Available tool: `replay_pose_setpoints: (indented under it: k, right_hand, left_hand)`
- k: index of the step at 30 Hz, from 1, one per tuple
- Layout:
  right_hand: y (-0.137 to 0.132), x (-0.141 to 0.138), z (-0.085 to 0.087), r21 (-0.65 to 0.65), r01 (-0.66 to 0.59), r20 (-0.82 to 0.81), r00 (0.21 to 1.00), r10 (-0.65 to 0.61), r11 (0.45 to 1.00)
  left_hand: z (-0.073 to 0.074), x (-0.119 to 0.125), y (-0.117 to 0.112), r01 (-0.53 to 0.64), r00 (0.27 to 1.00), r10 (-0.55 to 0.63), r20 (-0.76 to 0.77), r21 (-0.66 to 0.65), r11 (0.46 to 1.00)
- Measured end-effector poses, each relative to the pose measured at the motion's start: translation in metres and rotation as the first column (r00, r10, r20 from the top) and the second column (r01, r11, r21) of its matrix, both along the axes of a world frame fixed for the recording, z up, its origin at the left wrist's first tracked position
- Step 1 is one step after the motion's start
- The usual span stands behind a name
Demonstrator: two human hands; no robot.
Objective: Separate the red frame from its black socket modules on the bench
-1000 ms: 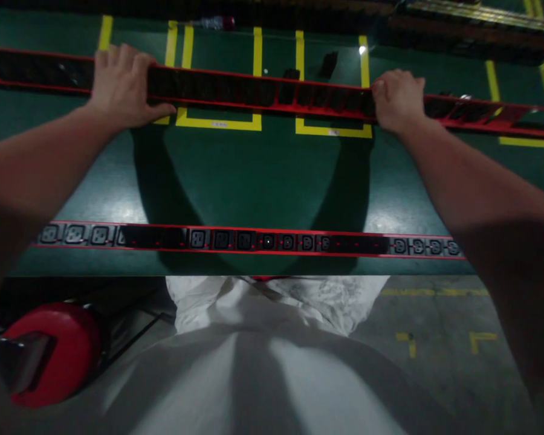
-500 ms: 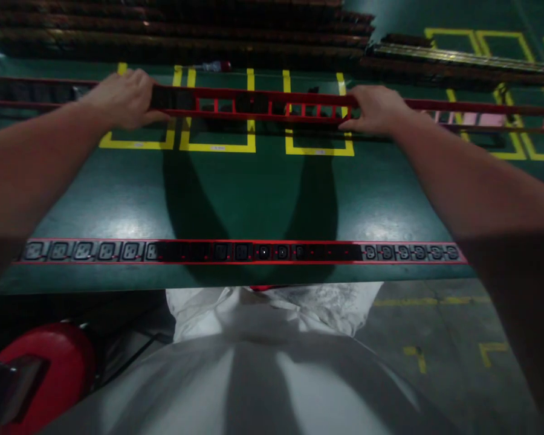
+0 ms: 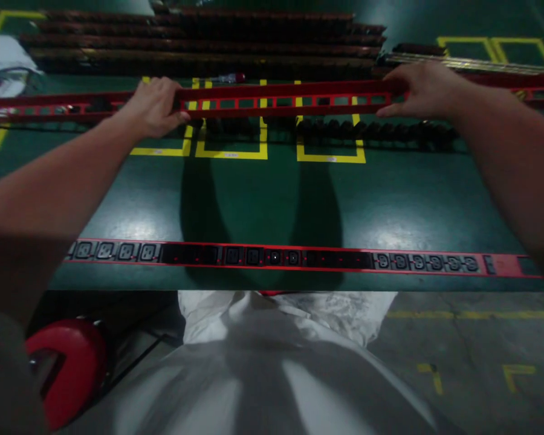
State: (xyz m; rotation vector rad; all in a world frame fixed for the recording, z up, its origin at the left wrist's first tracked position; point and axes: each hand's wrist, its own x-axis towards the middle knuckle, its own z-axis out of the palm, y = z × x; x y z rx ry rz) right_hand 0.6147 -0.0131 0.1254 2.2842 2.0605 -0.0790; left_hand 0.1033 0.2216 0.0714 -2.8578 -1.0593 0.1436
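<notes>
A long red slotted housing (image 3: 276, 99) is held across the upper part of the frame, raised off the green bench (image 3: 254, 193). It is grasped near its left portion by the left hand (image 3: 152, 109), whose fingers are curled over its top edge, and further along by the right hand (image 3: 424, 90), which is laid over its upper edge with the fingers closed onto it. Through the open slots the bench and the yellow floor-style markings (image 3: 231, 154) are visible. Directly beneath it, a row of black socket modules (image 3: 367, 132) is seen lying on the bench. A finished red power strip (image 3: 272, 258) is laid along the near edge, in the lower middle of the frame. Dark stacked rails (image 3: 208, 39) are noted at the top.

The step in hand is judged to be the lifting or positioning of the housing over the modules. Level handling at both grips is called for, since a long thin piece is liable to sag or twist.
</notes>
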Motion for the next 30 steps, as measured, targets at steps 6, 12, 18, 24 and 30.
replay_pose_setpoints:
  k: [6,12,18,24,30]
  right_hand:
    - [0.001,0.013,-0.024,-0.02,0.058,-0.33,0.942,-0.062,0.998]
    - [0.004,0.005,-0.05,0.0,0.029,-0.335,0.942,-0.027,1.0]
    - [0.016,0.009,-0.066,0.07,-0.034,-0.335,0.941,0.055,0.997]
    - [0.014,0.02,-0.04,0.052,-0.043,-0.312,0.948,0.057,0.998]
    - [0.002,0.008,-0.044,0.081,-0.041,-0.288,0.956,0.062,0.996]
  left_hand:
    - [-0.003,-0.007,0.018,0.027,0.999,-0.026,0.019,-0.082,0.996]
    - [0.008,-0.014,0.028,0.02,0.999,-0.018,0.03,-0.057,0.998]
    - [0.01,-0.017,0.028,-0.005,0.996,0.0,-0.094,-0.056,0.998]
    - [0.001,-0.013,0.026,0.012,0.998,-0.016,-0.053,-0.064,0.998]
    - [-0.001,-0.013,0.034,0.03,0.999,-0.031,-0.045,-0.021,0.999]
